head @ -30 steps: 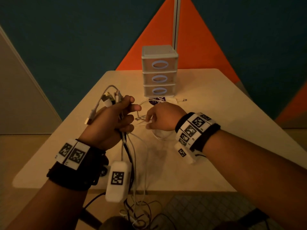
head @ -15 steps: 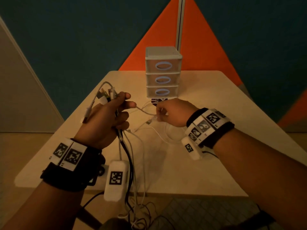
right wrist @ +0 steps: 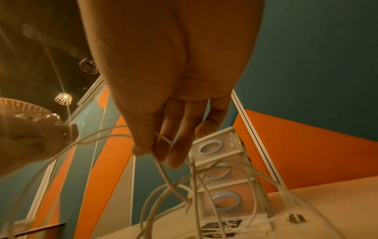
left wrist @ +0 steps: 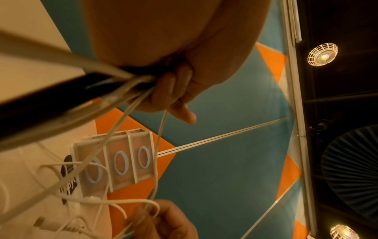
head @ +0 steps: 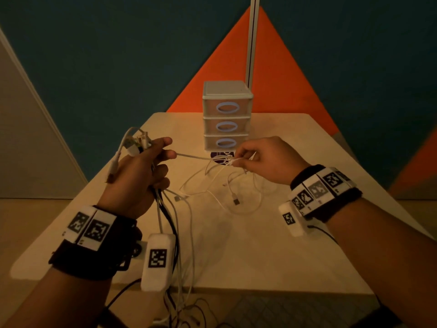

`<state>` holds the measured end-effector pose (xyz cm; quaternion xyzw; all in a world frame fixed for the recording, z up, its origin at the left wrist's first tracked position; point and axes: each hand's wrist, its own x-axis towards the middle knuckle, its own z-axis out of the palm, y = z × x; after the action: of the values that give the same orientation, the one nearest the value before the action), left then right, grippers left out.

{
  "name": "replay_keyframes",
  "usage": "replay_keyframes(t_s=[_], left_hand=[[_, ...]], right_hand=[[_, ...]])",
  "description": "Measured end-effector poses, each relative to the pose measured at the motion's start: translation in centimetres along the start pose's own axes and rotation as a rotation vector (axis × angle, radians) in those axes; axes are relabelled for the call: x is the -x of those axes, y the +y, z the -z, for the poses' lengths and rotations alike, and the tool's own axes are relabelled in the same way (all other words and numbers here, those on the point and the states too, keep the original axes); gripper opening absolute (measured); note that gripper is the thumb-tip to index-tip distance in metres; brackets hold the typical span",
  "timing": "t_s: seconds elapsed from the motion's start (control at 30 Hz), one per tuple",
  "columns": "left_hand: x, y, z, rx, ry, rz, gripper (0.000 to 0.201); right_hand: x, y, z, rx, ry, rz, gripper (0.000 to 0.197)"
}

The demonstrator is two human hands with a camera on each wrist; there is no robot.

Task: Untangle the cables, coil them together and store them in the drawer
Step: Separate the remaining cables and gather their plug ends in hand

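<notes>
My left hand [head: 139, 171] grips a bundle of white and black cables [head: 165, 209] above the table's near left; their plug ends [head: 137, 143] stick up past the fist and the rest hangs over the front edge. From it a white cable [head: 196, 157] runs taut to my right hand [head: 255, 157], which pinches it between thumb and fingers [right wrist: 143, 145]. Below that hand, white cable loops [head: 227, 185] lie tangled on the table. The three-drawer unit [head: 225, 117] stands at the back centre with all drawers closed. In the left wrist view the cables [left wrist: 114, 84] leave the curled fingers [left wrist: 174, 100].
The beige table [head: 283, 245] carries a dark printed card [head: 222, 157] in front of the drawer unit. Cable ends dangle to the floor below the front edge [head: 179, 313]. Blue and orange wall panels stand behind.
My right hand has lifted and moved right, away from the left, drawing one white cable taut between them. Both hands have risen slightly above the table.
</notes>
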<state>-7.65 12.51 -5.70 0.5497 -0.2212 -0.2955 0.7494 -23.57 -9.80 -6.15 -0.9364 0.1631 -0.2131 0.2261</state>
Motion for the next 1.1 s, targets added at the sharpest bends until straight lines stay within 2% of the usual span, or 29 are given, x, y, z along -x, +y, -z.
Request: replay_keyframes(t_s=[0.1, 0.33, 0.43, 0.57, 0.7, 0.83, 1.03, 1.1], left_hand=[[0.1, -0.7, -0.7, -0.092, 0.024, -0.017, 0.023], [1.2, -3.0, -3.3, -0.557, -0.115, -0.031, 0.023], [1.6, -3.7, -4.1, -0.650, -0.160, -0.032, 0.029], [1.8, -3.5, -3.7, -0.488, -0.073, -0.070, 0.023], [1.4, -2.4, -2.1, -0.328, 0.058, -0.182, 0.022], [1.2, -0.8, -0.8, -0.188, 0.154, -0.229, 0.021], [1.3, 0.6, -0.2, -0.062, 0.241, -0.258, 0.014], [1.3, 0.8, -0.1, -0.071, 0.249, -0.266, 0.012]], right_hand=[[0.0, -0.2, 0.0, 0.091, 0.004, 0.029, 0.013], [-1.4, -1.5, -1.3, 0.243, -0.051, 0.087, 0.016], [-1.5, -2.3, -1.4, 0.249, -0.072, 0.132, 0.012], [-0.9, -1.7, -1.1, 0.147, -0.113, 0.145, 0.008], [0.6, -0.2, -0.2, 0.084, -0.176, 0.074, 0.011], [1.8, 1.1, 0.8, 0.019, -0.157, 0.014, 0.015], [1.8, 2.1, 0.9, 0.262, -0.261, 0.028, 0.009], [1.9, 2.2, 0.9, 0.368, -0.324, 0.053, 0.017]])
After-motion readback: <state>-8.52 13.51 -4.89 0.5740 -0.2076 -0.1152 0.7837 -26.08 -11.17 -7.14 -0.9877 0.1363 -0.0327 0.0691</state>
